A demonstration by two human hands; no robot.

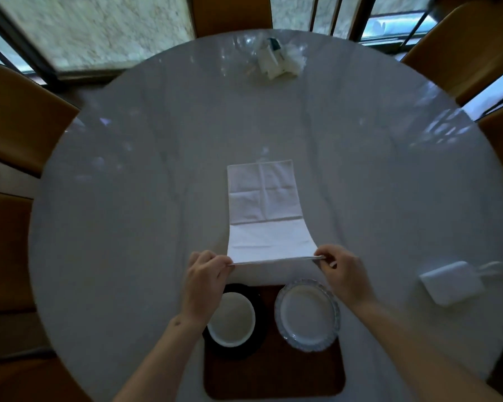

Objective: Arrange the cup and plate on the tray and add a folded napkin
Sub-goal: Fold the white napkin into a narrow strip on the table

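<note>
A white paper napkin (263, 210) lies unfolded lengthwise on the round table, its near edge lifted off the surface. My left hand (205, 275) pinches the near left corner and my right hand (341, 274) pinches the near right corner. Below my hands a dark brown tray (273, 375) rests at the table's near edge. On it, a white cup (231, 319) stands on a black saucer (257, 297) at the left, partly covered by my left wrist. A white plate (307, 313) with a patterned blue rim lies at the tray's right.
The white round table (128, 213) is ringed by tan chairs (15, 117). A white power adapter (445, 281) with a cable lies at the right. A heap of clear wrapping and white packets (275, 58) sits at the far edge, before the windows.
</note>
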